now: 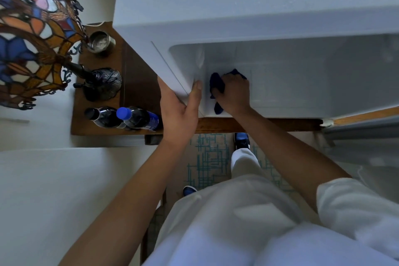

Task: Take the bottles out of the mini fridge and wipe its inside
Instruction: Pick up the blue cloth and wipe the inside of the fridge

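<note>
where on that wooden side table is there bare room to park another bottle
Bare wood shows between the metal cup and the mini fridge, and between the lamp base and the fridge's side. The front edge is crowded: two bottles stand together, close to the left hand.

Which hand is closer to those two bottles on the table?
Left. The left hand grips the fridge's edge just beside the bottles; the right hand is inside, farther off.
</note>
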`<state>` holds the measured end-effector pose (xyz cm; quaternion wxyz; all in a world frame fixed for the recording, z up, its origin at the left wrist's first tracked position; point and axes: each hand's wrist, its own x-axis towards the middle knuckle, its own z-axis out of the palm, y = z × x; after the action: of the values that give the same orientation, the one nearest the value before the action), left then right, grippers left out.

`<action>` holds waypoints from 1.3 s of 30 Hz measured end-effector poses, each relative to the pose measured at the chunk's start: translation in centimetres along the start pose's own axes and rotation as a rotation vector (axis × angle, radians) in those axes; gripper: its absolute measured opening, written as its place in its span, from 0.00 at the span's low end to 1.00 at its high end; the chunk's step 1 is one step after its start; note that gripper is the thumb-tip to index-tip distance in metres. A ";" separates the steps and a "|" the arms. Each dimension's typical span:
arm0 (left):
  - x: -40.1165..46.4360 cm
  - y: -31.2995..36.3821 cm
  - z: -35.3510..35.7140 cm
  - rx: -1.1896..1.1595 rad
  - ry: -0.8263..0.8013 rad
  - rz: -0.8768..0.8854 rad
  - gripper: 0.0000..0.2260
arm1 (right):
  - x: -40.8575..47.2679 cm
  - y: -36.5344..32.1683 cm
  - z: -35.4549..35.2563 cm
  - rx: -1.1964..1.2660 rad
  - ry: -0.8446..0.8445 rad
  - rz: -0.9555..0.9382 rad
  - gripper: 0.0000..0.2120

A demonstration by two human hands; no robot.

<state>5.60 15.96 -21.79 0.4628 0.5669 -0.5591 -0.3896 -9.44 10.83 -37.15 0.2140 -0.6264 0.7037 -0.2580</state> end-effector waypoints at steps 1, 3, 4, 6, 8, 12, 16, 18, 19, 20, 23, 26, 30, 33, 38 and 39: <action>-0.1 -0.2 -0.1 0.005 -0.009 -0.023 0.24 | 0.0 0.0 -0.8 0.032 -0.005 0.012 0.10; -0.5 -0.7 -0.3 0.014 -0.043 -0.077 0.22 | -0.4 -0.4 -2.4 0.084 -0.006 0.021 0.10; -0.7 -1.1 -0.4 0.037 -0.071 -0.106 0.22 | -0.7 -0.8 -3.1 0.109 -0.011 0.013 0.09; -1.4 -1.7 -0.8 0.073 -0.137 -0.147 0.19 | -1.4 -1.8 -4.3 0.163 -0.055 0.010 0.08; -2.1 -1.8 -1.5 0.047 -0.200 -0.178 0.22 | -2.6 -2.8 -5.1 0.200 -0.094 0.018 0.09; -3.2 -2.1 -3.6 0.004 -0.300 -0.140 0.25 | -5.3 -4.9 -6.4 0.284 -0.045 0.041 0.09; -4.2 -2.2 -5.4 0.029 -0.304 -0.139 0.20 | -8.4 -7.4 -7.3 0.343 0.034 0.042 0.06; -4.9 -1.7 -6.1 0.084 -0.231 -0.112 0.13 | -9.7 -8.5 -7.9 0.328 0.075 0.028 0.08; -5.4 -1.5 -6.4 0.099 -0.197 -0.084 0.11 | -10.3 -8.9 -8.2 0.317 0.094 0.019 0.11; -5.9 -1.2 -6.7 0.100 -0.173 -0.040 0.10 | -11.0 -9.4 -8.5 0.304 0.115 0.000 0.13; -6.8 -0.2 -7.3 0.069 -0.265 0.027 0.15 | -13.3 -11.0 -9.7 0.221 0.135 -0.110 0.12; -7.3 1.2 -7.5 0.024 -0.486 -0.062 0.18 | -15.4 -12.6 -10.4 0.142 0.159 -0.240 0.11; -8.2 2.7 -7.2 -0.016 -0.503 -0.084 0.17 | -17.0 -13.3 -11.1 0.070 0.211 -0.233 0.09; -8.6 2.9 -6.3 -0.030 -0.459 -0.122 0.14 | -17.5 -13.2 -11.7 0.083 0.114 -0.212 0.11; -9.8 3.2 -5.4 -0.110 -0.372 -0.212 0.11 | -18.4 -11.9 -15.0 0.180 -0.184 -0.221 0.23; -10.0 3.5 -5.3 -0.132 -0.354 -0.233 0.11 | -18.7 -11.5 -15.7 0.223 -0.218 -0.209 0.24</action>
<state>8.99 26.60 -17.80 0.3453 0.5189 -0.5356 -0.5697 -8.06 29.91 -18.08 0.3291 -0.6927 0.5746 -0.2858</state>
